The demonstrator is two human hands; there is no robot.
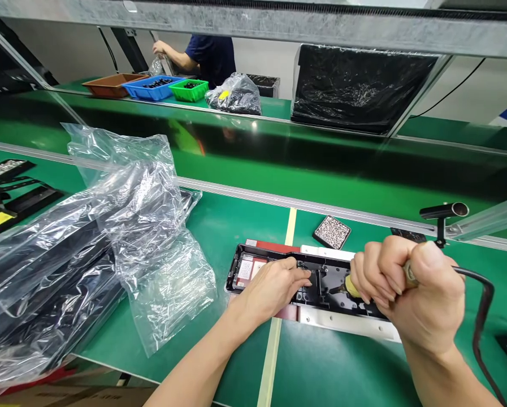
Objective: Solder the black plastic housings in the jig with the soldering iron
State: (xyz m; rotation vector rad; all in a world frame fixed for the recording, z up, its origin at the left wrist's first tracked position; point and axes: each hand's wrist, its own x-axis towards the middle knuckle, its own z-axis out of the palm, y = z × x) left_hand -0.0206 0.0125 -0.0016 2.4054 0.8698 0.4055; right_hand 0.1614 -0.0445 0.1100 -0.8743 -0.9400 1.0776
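A long black plastic housing (316, 282) lies open side up across red and white fixture strips (333, 319). My left hand (276, 285) reaches over its near rim, with bent fingertips pressed onto its inner part. My right hand (414, 288) is wrapped in a fist round a corded hand tool (352, 286) with a yellow front. The tool's narrow dark tip slants down left into the housing, right of my left fingers; whether it touches is unclear. A black cord (482, 299) runs from behind my right fist. Inside the housing's left end shows a white label (245, 269).
A small black tray of tiny metallic pieces (332, 232) lies behind the housing. Plastic-wrapped dark parts (66, 254) cover the left side. A metal tube holder (443, 212) stands right. Behind the partition are colored bins (189, 90) and a co-worker (213, 59).
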